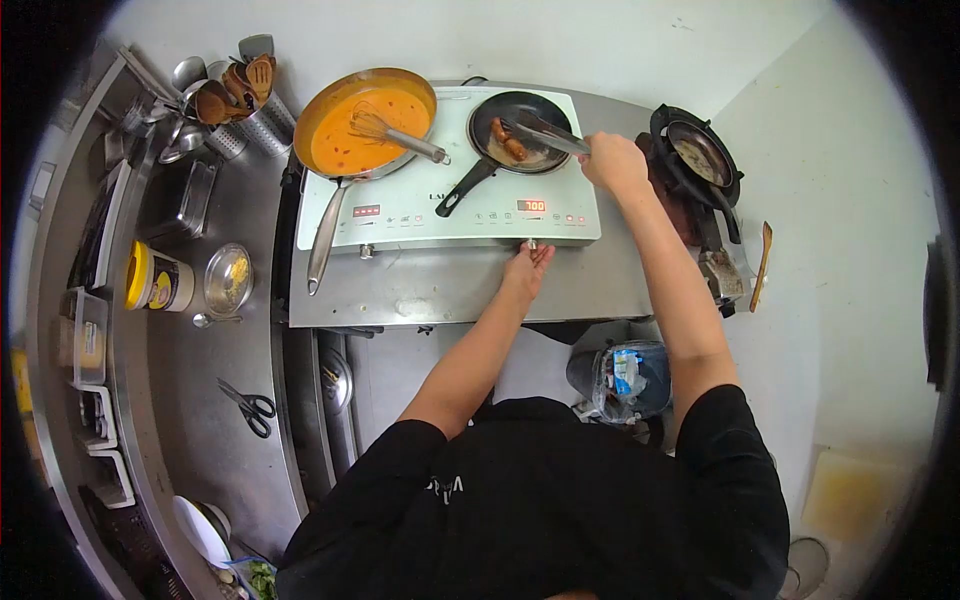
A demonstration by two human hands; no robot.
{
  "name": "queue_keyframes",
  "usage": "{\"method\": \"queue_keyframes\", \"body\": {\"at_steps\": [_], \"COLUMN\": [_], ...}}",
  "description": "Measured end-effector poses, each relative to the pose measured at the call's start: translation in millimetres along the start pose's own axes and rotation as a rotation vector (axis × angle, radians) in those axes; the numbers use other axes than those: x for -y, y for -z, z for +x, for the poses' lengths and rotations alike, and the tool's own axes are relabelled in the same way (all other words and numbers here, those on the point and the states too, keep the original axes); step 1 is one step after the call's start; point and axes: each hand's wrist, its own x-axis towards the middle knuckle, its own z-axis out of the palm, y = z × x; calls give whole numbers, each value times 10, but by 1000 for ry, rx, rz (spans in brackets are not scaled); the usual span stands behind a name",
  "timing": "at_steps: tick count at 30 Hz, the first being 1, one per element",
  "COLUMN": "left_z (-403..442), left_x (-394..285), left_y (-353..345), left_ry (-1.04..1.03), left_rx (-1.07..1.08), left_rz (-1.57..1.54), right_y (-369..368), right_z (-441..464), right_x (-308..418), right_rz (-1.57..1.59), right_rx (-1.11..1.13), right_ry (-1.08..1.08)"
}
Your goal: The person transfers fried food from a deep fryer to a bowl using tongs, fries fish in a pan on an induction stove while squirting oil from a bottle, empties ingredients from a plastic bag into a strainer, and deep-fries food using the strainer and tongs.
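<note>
Nearest, scissors [250, 406] are laid on the side counter [205, 370], well apart from both hands. At the cooktop's [455, 229] front edge, the knob [531, 244] is met by the fingers of the left hand [527, 270]; whether it is gripped or only touched cannot be told. Beyond, "700" is shown on the display [532, 206]. Tongs [553, 137] are clenched in the right hand [614, 161] and angled into the small pan [505, 107], at the browned pieces [505, 138] lying in it, presumably so that the fingers are kept off the heat. The pan's handle is turned towards the near left, probably for easy reach. Farther left, the whisk [402, 136] is rested across the wide pan's [385, 77] rim, its wires in orange sauce [345, 130], likely so that its handle is kept clean.
</note>
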Motion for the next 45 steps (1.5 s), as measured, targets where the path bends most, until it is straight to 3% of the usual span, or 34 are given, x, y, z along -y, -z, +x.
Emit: {"method": "queue_keyframes", "body": {"at_steps": [6, 8, 14, 18, 20, 21, 23, 24, 26, 29, 30, 32, 33, 35, 36, 38, 40, 41, 43, 45], "left_z": [-65, -90, -208, -639, -810, -840, -862, -897, -1030, -1760, -2016, -2475, -2701, -3322, -3650, -4234, -4855, -5194, -5790, -6231], "left_x": [-121, -151, -225, -700, -978, -1112, -1355, -1410, -1537, -1607, -1613, -1774, -1946, -2354, -2581, -3036, -3520, -3669, -4130, -4666], "left_y": [3, -6, 148, 266, 231, 232, 202, 196, 242, 183, 171, 237, 313, 381, 468, 459, 567, 564, 750, 1095], "left_ry": [160, 176, 171, -157, -459, -464, -754, -769, -1008, -1192, -1205, -1268, -1305, -1516, -1635, -1874, -2164, -2185, -2267, -2337], "left_rx": [65, 77, -47, -145, -216, -221, -253, -260, -251, -218, -206, -254, -315, -452, -558, -706, -946, -1093, -1366, -1422], "left_rz": [41, 41, 142, 552, 623, 620, 617, 609, 831, 1078, 1066, 1075, 1093, 1135, 1136, 1150, 1254, 1239, 1230, 1029], "right_y": [69, 120, 0, -20, -11, -12, -60, -63, -22, -198, -569, -211, -404, -221, -370, -450, -1016, -1547, -488, 301], "right_z": [-8, -7, -60, 19, 59, 71, 117, 161, 170, 254, 348, 35, 122, 28, 173, 223, 709, 1131, 316, -350], "right_x": [45, 61, 251, 57, -81, -143, -256, -305, -335, -348, -590, -379, -496, -367, -438, -573, -922, -1144, -453, 235], "right_rz": [13, -32, -29, -35, -13, 9, 0, -13, 1, -11, -44, -9, -58, 162, 93, 271, 569, 767, 790, 882], "right_rx": [-75, 4, -50, -3, -2, 4, 10, 16, -23, -45, -151, -77, -99, -34, -55, -213, -348, -442, -523, -563], "right_ry": [-15, -37, 41, -69, -87, -110, -99, -95, -76, -95, 57, 44, 165, 105, 128, 160, 251, 325, 159, 66]}}
